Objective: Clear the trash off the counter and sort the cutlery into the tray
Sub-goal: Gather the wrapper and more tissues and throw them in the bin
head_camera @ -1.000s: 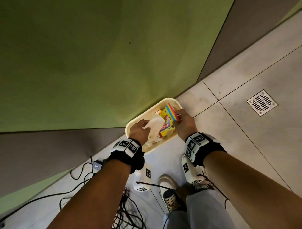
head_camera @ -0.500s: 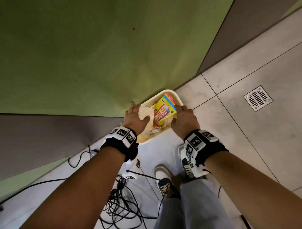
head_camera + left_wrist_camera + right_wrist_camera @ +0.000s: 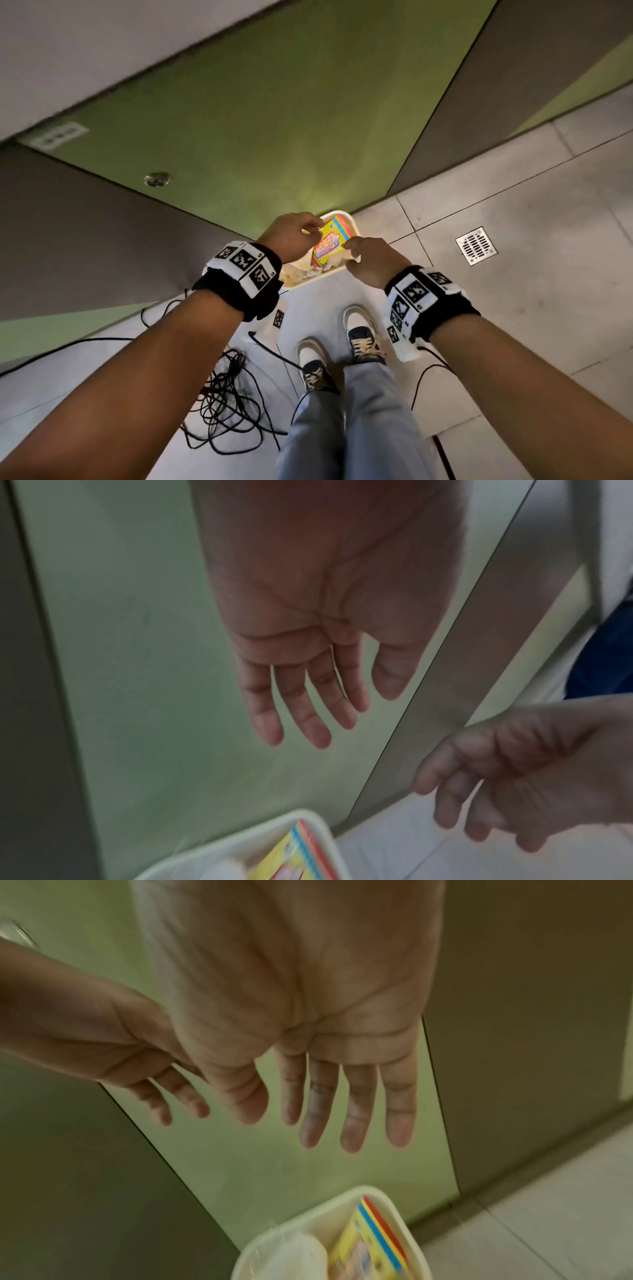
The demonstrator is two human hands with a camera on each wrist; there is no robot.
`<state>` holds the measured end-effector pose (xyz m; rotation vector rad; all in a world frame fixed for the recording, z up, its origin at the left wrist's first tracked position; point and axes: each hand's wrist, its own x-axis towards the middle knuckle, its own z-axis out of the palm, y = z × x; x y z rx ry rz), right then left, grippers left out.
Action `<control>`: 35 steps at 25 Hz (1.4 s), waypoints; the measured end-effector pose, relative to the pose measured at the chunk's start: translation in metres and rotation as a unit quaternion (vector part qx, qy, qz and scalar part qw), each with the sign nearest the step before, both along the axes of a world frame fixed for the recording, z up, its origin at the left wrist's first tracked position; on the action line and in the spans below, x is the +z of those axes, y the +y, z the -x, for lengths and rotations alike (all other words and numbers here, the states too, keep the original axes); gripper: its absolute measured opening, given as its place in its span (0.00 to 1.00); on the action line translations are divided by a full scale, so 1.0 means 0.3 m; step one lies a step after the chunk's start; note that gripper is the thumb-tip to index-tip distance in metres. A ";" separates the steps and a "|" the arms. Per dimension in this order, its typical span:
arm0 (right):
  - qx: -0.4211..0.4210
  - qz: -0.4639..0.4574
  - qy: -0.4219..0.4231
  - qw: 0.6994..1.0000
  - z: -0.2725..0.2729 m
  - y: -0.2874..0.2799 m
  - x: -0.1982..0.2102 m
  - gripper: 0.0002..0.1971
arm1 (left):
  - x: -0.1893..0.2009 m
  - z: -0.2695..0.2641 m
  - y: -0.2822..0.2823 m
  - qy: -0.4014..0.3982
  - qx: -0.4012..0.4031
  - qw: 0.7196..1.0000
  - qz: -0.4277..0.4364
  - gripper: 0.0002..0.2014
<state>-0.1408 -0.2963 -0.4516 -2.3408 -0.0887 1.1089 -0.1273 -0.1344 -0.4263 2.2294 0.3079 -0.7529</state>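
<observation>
Both hands hang above a cream bin (image 3: 352, 226) on the tiled floor (image 3: 513, 308), at the centre of the head view, against a green cabinet panel (image 3: 291, 120). The left hand (image 3: 291, 236) and the right hand (image 3: 373, 262) hold nothing — the wrist views show the fingers (image 3: 308, 712) of the left and the fingers (image 3: 356, 1110) of the right loosely extended and spread, clear of the bin. Inside the bin, a yellow snack packet (image 3: 330, 243) (striped red and blue along one edge) leans upright beside crumpled white paper (image 3: 298, 1259). Black cables (image 3: 226, 404) lie tangled on the floor at lower left; a floor drain (image 3: 476, 245) sits at right.
</observation>
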 end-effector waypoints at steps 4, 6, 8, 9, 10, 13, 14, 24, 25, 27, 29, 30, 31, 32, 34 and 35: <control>-0.022 -0.011 -0.064 0.998 -0.029 0.026 0.304 0.19 | 0.290 0.028 -0.047 -0.072 -0.009 0.997 0.016 0.14; -0.013 -0.015 -0.072 0.997 -0.049 0.043 0.468 0.20 | 0.464 0.039 -0.052 -0.098 -0.024 0.995 0.021 0.14; 0.025 -0.009 -0.069 0.997 -0.068 0.054 0.620 0.21 | 0.628 0.047 -0.043 -0.113 -0.032 0.993 0.030 0.14; 0.045 -0.005 -0.067 0.997 -0.076 0.058 0.697 0.21 | 0.711 0.048 -0.032 -0.123 -0.034 0.991 0.035 0.14; 0.064 -0.007 -0.068 0.996 -0.086 0.064 0.781 0.21 | 0.806 0.048 -0.015 -0.135 -0.033 0.990 0.037 0.14; 0.084 -0.042 -0.097 0.991 -0.130 0.093 1.004 0.19 | 1.077 0.027 0.064 -0.183 -0.001 0.982 0.037 0.13; 0.087 -0.055 -0.116 0.988 -0.145 0.109 1.070 0.18 | 1.159 0.018 0.097 -0.204 0.017 0.978 0.031 0.13; 0.129 -0.176 -0.244 0.945 -0.296 0.334 1.427 0.13 | 1.454 0.032 0.440 -0.283 0.259 0.920 -0.080 0.12; 0.129 -0.179 -0.257 0.941 -0.317 0.370 1.443 0.13 | 1.452 0.036 0.479 -0.279 0.274 0.915 -0.099 0.13; 0.125 -0.170 -0.286 0.935 -0.365 0.441 1.457 0.13 | 1.439 0.038 0.552 -0.262 0.295 0.909 -0.132 0.15; 0.123 -0.152 -0.297 0.935 -0.417 0.525 1.458 0.14 | 1.422 0.027 0.648 -0.239 0.307 0.909 -0.151 0.17; 0.127 -0.138 -0.301 0.935 -0.443 0.570 1.454 0.15 | 1.414 0.015 0.701 -0.228 0.307 0.909 -0.168 0.18; 0.131 -0.119 -0.306 0.935 -0.466 0.615 1.447 0.15 | 1.404 -0.002 0.755 -0.214 0.299 0.910 -0.190 0.19; 0.138 -0.096 -0.314 0.934 -0.480 0.656 1.445 0.16 | 1.395 -0.018 0.805 -0.203 0.285 0.913 -0.209 0.20; 0.164 -0.048 -0.326 0.930 -0.504 0.729 1.440 0.18 | 1.384 -0.055 0.876 -0.189 0.233 0.927 -0.223 0.22; 0.186 -0.018 -0.322 0.928 -0.512 0.767 1.437 0.18 | 1.385 -0.072 0.904 -0.182 0.197 0.938 -0.221 0.24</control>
